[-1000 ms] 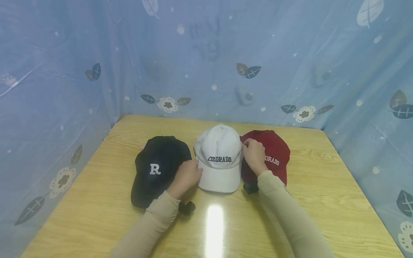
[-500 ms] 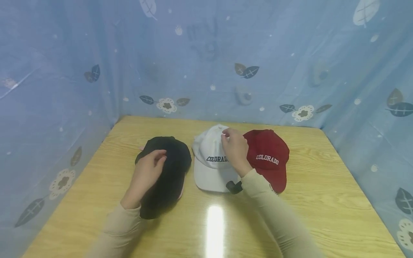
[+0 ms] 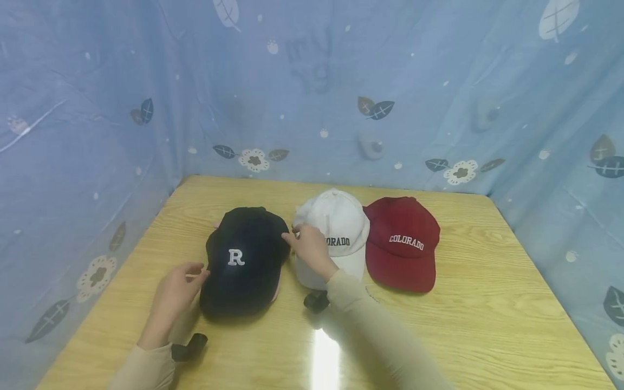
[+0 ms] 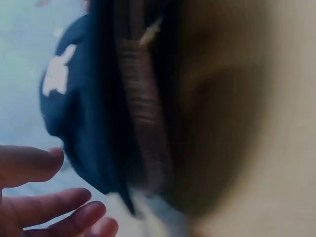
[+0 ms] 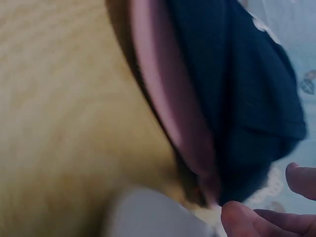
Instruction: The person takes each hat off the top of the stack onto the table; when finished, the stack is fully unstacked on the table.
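Observation:
A black cap point(image 3: 248, 238) with a white letter R sits on the left, its brim toward me. Beside its left edge is my left hand point(image 3: 176, 290); in the left wrist view the thumb and fingers point(image 4: 74, 217) are spread apart, near the cap but not around it. My right hand point(image 3: 312, 248) reaches over the white cap point(image 3: 336, 211) to the black cap's right edge. In the right wrist view the thumb is apart from the fingers, and one fingertip point(image 5: 234, 215) is at the cap's edge; whether it touches is unclear. The black cap's pink underside shows there.
A dark red cap point(image 3: 402, 238) lettered COLORADO lies at the right, touching the white one. All three caps are on a wooden table point(image 3: 487, 325). Blue patterned curtains point(image 3: 312, 81) enclose the back and sides.
Both hands have moved left, from the white cap's two sides to the black cap's two sides. The left hand passed over the black cap, the right over the white. The caps look unmoved.

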Demonstrator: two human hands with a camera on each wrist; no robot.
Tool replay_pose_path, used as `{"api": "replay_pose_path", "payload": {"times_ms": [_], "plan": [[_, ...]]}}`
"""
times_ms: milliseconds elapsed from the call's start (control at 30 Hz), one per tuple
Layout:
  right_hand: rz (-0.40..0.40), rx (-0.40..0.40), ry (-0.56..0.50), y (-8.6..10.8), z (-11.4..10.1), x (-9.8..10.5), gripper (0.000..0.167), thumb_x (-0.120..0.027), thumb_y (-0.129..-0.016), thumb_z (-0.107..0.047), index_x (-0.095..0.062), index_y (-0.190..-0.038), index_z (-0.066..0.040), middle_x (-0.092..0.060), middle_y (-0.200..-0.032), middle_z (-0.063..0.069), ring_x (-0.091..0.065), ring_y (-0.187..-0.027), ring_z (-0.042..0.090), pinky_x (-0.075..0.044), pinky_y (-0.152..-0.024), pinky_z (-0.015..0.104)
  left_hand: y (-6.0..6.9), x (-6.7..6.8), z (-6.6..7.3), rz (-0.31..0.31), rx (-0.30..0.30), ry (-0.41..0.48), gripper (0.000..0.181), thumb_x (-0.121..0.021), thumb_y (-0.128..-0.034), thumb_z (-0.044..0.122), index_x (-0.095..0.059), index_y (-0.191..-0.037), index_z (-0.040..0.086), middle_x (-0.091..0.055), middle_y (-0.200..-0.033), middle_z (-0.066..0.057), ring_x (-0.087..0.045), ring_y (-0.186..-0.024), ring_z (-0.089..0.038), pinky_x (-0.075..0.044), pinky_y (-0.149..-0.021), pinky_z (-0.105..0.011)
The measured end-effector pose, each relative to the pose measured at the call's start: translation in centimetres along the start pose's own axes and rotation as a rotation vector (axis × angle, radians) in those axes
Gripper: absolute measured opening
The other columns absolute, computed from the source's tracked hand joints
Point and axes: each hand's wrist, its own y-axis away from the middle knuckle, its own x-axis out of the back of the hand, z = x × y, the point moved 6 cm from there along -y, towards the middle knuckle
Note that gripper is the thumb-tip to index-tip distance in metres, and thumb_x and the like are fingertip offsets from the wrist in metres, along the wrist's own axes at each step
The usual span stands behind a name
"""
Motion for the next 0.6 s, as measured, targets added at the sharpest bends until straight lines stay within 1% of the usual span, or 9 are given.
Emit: {"api": "replay_pose_path", "payload": {"times_ms": [67,100,133,200,300,333,400,500,600], "plan": [[-0.026,-0.016,-0.019,0.0,0.2,-1.0,0.044,-0.059,-0.089,-0.035,-0.064,-0.107,0.004,-0.069,-0.081,0.010,-0.064,-0.071,0.020,-0.051,-0.066,0.032,0.4,-0.9,-1.0,-0.036,0.030,0.005,0.043,-0.052,-0.0937,0.025,-0.053,-0.119,-0.009,-0.059,-0.113,-0.027,-0.058,-0.099,-0.042,-0.049,-0.076,-0.051],[-0.028,-0.028,-0.026,0.0,0.3,-1.4,0.045,-0.059,-0.089,-0.035,-0.063,-0.108,0.005,-0.069,-0.084,0.011,-0.065,-0.075,0.021,-0.051,-0.069,0.033,0.6,-1.3,-1.4,-0.049,0.044,0.013,0.043,-0.052,-0.0937,0.025,-0.053,-0.119,-0.010,-0.058,-0.114,-0.027,-0.057,-0.101,-0.043,-0.047,-0.079,-0.052],[-0.022,-0.044,-0.028,0.0,0.5,-1.7,0.044,-0.059,-0.089,-0.036,-0.064,-0.106,0.005,-0.069,-0.090,0.011,-0.064,-0.080,0.022,-0.051,-0.072,0.033,0.7,-1.6,-1.7,-0.060,0.051,0.020,0.044,-0.052,-0.0937,0.026,-0.052,-0.119,-0.010,-0.058,-0.114,-0.028,-0.056,-0.102,-0.043,-0.046,-0.081,-0.053],[-0.021,-0.076,-0.049,0.0,0.8,-2.3,0.044,-0.058,-0.089,-0.037,-0.064,-0.104,0.004,-0.069,-0.090,0.012,-0.064,-0.081,0.023,-0.050,-0.074,0.034,0.9,-2.1,-2.1,-0.078,0.065,0.039,0.045,-0.051,-0.0941,0.026,-0.052,-0.120,-0.011,-0.057,-0.115,-0.028,-0.054,-0.105,-0.045,-0.043,-0.085,-0.055],[-0.012,-0.110,-0.088,-0.1,1.0,-2.8,0.040,-0.057,-0.090,-0.037,-0.066,-0.099,0.001,-0.068,-0.088,0.010,-0.063,-0.076,0.020,-0.050,-0.071,0.032,0.9,-2.5,-2.4,-0.098,0.080,0.071,0.047,-0.049,-0.0949,0.029,-0.051,-0.120,-0.011,-0.056,-0.117,-0.029,-0.051,-0.108,-0.047,-0.041,-0.089,-0.057],[-0.012,-0.113,-0.107,-0.1,1.0,-3.0,0.038,-0.057,-0.090,-0.036,-0.066,-0.097,0.000,-0.068,-0.083,0.009,-0.061,-0.071,0.019,-0.049,-0.068,0.031,0.9,-2.5,-2.5,-0.105,0.082,0.079,0.048,-0.049,-0.0953,0.029,-0.051,-0.121,-0.012,-0.056,-0.117,-0.030,-0.051,-0.109,-0.047,-0.040,-0.089,-0.057],[0.001,-0.104,-0.134,-0.1,0.8,-3.1,0.031,-0.058,-0.090,-0.032,-0.067,-0.093,-0.002,-0.064,-0.074,0.006,-0.057,-0.063,0.016,-0.047,-0.062,0.028,0.8,-2.6,-2.7,-0.111,0.083,0.104,0.049,-0.049,-0.0954,0.029,-0.050,-0.120,-0.013,-0.055,-0.117,-0.030,-0.050,-0.109,-0.047,-0.040,-0.090,-0.056],[0.037,-0.067,-0.160,-0.1,0.4,-3.0,0.021,-0.059,-0.089,-0.025,-0.065,-0.084,-0.005,-0.058,-0.064,0.002,-0.051,-0.056,0.013,-0.043,-0.056,0.026,0.5,-2.5,-2.9,-0.119,0.082,0.140,0.049,-0.051,-0.0947,0.028,-0.050,-0.120,-0.015,-0.055,-0.116,-0.032,-0.052,-0.108,-0.047,-0.042,-0.090,-0.054],[0.093,-0.028,-0.134,0.0,0.1,-2.7,0.019,-0.059,-0.089,-0.022,-0.061,-0.076,-0.008,-0.055,-0.061,-0.002,-0.048,-0.056,0.011,-0.039,-0.053,0.025,0.3,-2.6,-3.1,-0.132,0.084,0.186,0.049,-0.053,-0.0941,0.026,-0.050,-0.119,-0.016,-0.054,-0.116,-0.033,-0.053,-0.107,-0.046,-0.044,-0.089,-0.052]]}}
